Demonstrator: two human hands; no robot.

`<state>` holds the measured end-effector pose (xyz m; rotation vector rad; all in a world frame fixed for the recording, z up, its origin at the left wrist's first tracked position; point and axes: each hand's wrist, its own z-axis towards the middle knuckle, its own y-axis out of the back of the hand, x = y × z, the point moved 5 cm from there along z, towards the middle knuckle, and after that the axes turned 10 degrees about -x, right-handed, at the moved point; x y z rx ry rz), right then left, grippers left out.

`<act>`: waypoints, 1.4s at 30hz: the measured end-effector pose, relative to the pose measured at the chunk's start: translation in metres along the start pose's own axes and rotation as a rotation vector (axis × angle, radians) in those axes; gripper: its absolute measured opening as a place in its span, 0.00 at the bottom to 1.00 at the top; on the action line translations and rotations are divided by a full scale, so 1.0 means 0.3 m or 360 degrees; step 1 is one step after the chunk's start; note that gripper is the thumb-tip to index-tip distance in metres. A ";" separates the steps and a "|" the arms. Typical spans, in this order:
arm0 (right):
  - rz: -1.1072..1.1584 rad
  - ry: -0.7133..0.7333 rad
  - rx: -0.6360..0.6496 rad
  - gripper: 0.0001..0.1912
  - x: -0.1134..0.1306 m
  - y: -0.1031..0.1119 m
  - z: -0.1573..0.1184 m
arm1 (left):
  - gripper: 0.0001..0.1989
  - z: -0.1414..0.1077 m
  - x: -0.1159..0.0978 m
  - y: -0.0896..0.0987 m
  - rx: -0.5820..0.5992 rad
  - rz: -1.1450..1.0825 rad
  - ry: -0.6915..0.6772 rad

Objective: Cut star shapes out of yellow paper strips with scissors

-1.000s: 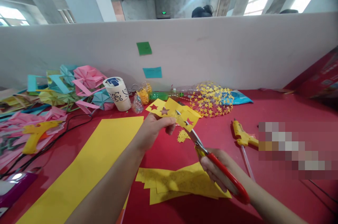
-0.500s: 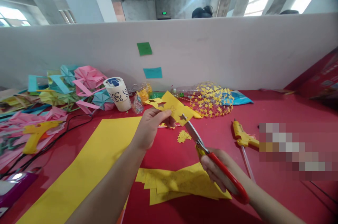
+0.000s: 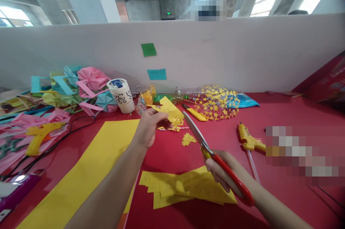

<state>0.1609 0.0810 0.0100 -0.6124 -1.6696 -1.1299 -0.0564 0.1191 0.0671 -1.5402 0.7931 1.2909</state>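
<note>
My left hand [image 3: 149,126] pinches a piece of yellow paper [image 3: 167,107] between thumb and fingers, above the table. Star-shaped holes showed in this paper a moment ago; now it is tilted and they are hard to make out. In my right hand [image 3: 219,171] are red-handled scissors [image 3: 198,132], blades together and pointing up and left. Their tips are apart from the paper. Below lies a small heap of yellow paper stars [image 3: 188,139]. Nearer to me is a stack of yellow paper pieces [image 3: 185,187] with faint drawn lines.
A large yellow sheet [image 3: 88,164] lies under my left forearm. Behind are a white cup [image 3: 120,96], a yellow utility knife [image 3: 198,114] and star-covered clear plastic [image 3: 215,103]. Yellow glue guns lie right [image 3: 249,139] and left [image 3: 40,135], with folded paper shapes [image 3: 91,78].
My left hand has drawn the yellow paper left, away from the scissor tips, and tilted it. The scissors have come out of the star-shaped hole; my right hand stays nearly in place.
</note>
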 end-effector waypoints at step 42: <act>0.0300 -0.0081 0.0123 0.31 -0.033 -0.040 0.006 | 0.06 -0.046 -0.019 -0.056 0.0419 0.0137 -0.0124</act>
